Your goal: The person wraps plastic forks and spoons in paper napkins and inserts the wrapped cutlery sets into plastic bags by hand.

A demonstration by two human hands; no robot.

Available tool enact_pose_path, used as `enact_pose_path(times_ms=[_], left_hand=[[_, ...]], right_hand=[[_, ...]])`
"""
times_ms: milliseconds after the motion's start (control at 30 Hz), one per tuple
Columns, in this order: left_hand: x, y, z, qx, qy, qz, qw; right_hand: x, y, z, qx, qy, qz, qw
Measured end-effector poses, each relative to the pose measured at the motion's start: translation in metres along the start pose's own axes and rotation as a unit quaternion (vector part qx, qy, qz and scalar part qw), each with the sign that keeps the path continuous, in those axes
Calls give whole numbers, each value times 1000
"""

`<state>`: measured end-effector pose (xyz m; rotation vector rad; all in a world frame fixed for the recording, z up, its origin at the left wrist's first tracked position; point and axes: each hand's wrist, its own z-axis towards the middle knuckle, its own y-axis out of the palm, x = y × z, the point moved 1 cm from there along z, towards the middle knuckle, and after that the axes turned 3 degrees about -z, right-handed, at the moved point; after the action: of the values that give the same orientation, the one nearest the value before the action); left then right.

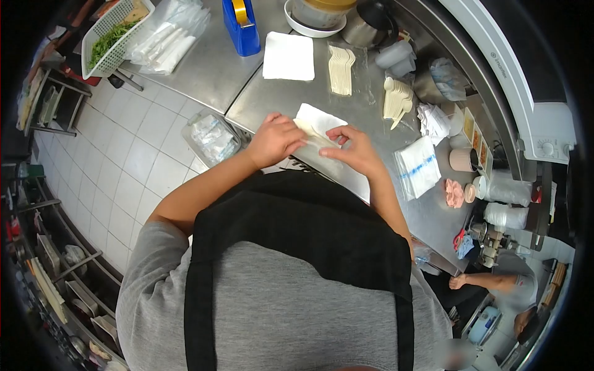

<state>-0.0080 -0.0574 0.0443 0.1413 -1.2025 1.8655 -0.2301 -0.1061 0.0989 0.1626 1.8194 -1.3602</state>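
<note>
A white paper napkin [322, 117] lies at the counter's front edge, partly under my hands. Pale disposable cutlery [307, 128] rests across it, with its exact kind hidden by my fingers. My left hand [275, 141] is closed around the near end of this cutlery and napkin. My right hand [352, 151] has curled fingers and thumb about the other end of the napkin. Beyond my hands are a stack of white napkins [288, 55] and a pile of pale forks [340, 71]. Pale spoons [398, 99] sit farther right.
Flat plastic sleeves with a blue stripe [417, 166] lie to the right. A blue tape dispenser [244, 34] stands at the back left near bagged rolls [167, 43]. Below the counter gap is a bin of wrapped packs [213, 139]. A co-worker's arm [492, 282] shows at lower right.
</note>
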Motion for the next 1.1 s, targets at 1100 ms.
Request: enact_pose_path(times_ms=[1100], left_hand=[[-63,-14,111,88,-58,45,993]], right_hand=[[61,-38,-109,241,49,0,969]])
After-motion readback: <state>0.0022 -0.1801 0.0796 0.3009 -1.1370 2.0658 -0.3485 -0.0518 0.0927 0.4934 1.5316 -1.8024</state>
